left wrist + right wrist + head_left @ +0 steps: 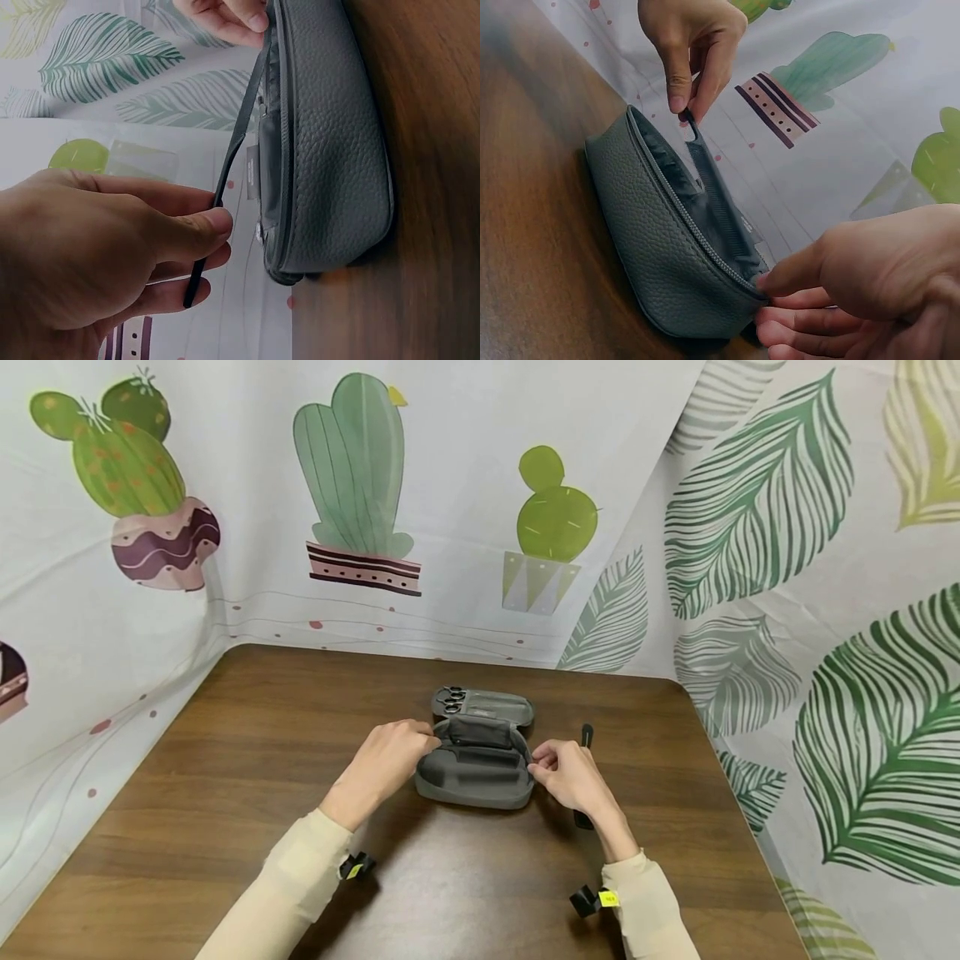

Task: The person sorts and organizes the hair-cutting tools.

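A grey pebbled-leather zip case (pixel 474 789) stands unzipped on the table, its lid (pixel 495 700) folded back behind it. My left hand (pixel 384 764) is at the case's left end. In the right wrist view, it pinches one end of a black comb (pixel 718 201) between thumb and fingers. The comb slants over the case's opening, its far end down by the right end. Its thin edge shows in the left wrist view. At the right end, my right hand (pixel 870 281) pinches the zippered rim (pixel 694 238) between thumb and fingers.
Scissors (pixel 452 699) sit in the left part of the folded-back lid. A slim black tool (pixel 587 735) lies on the wooden table (pixel 262 760), partly hidden under my right hand. Printed cloth (pixel 465 485) hangs behind the table and along its sides.
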`<action>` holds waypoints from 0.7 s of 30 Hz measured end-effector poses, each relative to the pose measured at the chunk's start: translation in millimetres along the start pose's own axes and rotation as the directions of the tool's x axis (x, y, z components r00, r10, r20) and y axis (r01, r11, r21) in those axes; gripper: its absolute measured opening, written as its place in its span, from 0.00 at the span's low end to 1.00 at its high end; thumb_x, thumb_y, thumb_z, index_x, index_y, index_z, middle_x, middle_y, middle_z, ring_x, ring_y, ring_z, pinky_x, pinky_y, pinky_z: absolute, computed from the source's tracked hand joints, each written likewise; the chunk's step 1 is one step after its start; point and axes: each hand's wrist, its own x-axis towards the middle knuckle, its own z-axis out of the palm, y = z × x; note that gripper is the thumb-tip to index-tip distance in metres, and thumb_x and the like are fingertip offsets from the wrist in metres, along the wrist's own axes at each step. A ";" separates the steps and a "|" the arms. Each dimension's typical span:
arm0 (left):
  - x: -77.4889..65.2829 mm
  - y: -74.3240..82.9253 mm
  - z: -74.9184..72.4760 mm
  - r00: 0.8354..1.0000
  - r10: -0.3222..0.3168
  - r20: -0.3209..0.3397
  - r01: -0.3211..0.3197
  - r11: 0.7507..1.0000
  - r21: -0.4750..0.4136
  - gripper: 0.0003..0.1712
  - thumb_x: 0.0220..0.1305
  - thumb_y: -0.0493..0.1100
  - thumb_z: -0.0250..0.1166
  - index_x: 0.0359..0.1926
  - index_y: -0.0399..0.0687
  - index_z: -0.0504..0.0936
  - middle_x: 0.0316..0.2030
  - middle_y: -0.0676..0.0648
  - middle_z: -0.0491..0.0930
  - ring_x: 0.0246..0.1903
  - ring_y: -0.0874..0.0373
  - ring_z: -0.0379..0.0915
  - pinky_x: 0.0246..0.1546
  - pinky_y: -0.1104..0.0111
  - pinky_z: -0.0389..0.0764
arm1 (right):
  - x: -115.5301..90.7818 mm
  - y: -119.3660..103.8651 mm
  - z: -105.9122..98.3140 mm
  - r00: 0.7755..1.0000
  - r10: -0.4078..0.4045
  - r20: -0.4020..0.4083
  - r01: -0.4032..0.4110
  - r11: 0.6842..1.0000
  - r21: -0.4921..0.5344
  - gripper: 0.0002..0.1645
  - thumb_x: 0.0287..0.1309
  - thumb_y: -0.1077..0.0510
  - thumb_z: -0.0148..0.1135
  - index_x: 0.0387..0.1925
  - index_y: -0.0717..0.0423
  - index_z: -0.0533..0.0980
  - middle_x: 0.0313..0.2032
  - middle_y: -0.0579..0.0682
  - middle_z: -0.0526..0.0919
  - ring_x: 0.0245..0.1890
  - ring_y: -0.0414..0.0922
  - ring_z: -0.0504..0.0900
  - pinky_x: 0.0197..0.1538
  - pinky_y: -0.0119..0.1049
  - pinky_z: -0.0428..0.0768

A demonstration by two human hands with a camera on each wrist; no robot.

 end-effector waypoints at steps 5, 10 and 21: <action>5.2 3.7 4.0 0.999 -0.017 0.049 0.018 1.000 -0.023 0.15 0.67 0.28 0.70 0.35 0.53 0.95 0.34 0.51 0.91 0.35 0.49 0.88 0.29 0.52 0.89 | -0.4 -1.1 -1.4 1.000 -0.008 0.007 0.008 1.000 -0.009 0.09 0.74 0.59 0.72 0.49 0.60 0.88 0.35 0.47 0.90 0.34 0.40 0.84 0.44 0.35 0.82; 10.8 4.1 8.4 0.996 -0.016 0.082 0.017 1.000 -0.016 0.17 0.67 0.26 0.69 0.32 0.53 0.93 0.33 0.51 0.90 0.35 0.47 0.88 0.29 0.51 0.89 | -0.8 -1.4 -1.7 1.000 -0.013 0.014 0.013 1.000 -0.020 0.09 0.74 0.60 0.72 0.49 0.60 0.88 0.36 0.47 0.89 0.34 0.39 0.83 0.44 0.35 0.82; 25.3 2.7 17.2 0.980 -0.019 0.200 0.038 0.995 -0.092 0.16 0.64 0.24 0.72 0.31 0.52 0.92 0.33 0.50 0.91 0.34 0.47 0.89 0.32 0.53 0.90 | -0.4 0.0 -1.5 0.999 -0.034 0.028 0.034 0.999 -0.030 0.11 0.74 0.60 0.71 0.51 0.62 0.88 0.38 0.48 0.91 0.37 0.41 0.86 0.47 0.38 0.84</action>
